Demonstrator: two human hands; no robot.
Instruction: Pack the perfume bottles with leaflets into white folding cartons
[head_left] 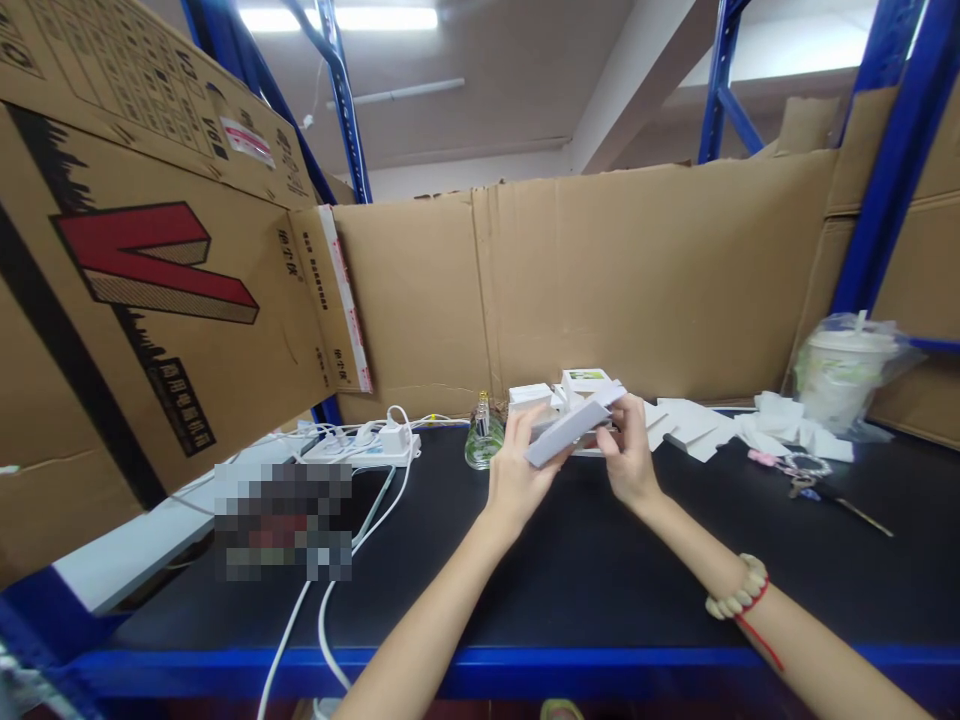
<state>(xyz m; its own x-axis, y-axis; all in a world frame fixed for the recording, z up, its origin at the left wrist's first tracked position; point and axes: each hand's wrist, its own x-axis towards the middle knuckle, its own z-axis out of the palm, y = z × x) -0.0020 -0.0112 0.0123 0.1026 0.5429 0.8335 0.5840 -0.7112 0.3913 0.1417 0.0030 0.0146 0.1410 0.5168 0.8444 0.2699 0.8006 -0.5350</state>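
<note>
A flat white box (574, 428) is held tilted above the black table, its right end higher than its left. My left hand (519, 468) grips its lower left end, fingers behind and thumb below. At its upper right end my right hand (631, 455) has its fingers curled against the box. Behind it stand small white boxes (586, 380), one with a green and yellow picture on top. A green-tinted glass bottle (484, 442) stands just left of my left hand.
White papers (697, 428) lie right of my hands, with keys (806, 480) and a bagged cup (847, 370) farther right. A power strip (360, 450) and white cables are at left. Cardboard (645, 270) walls the back; a blue edge (585, 672) runs along the front.
</note>
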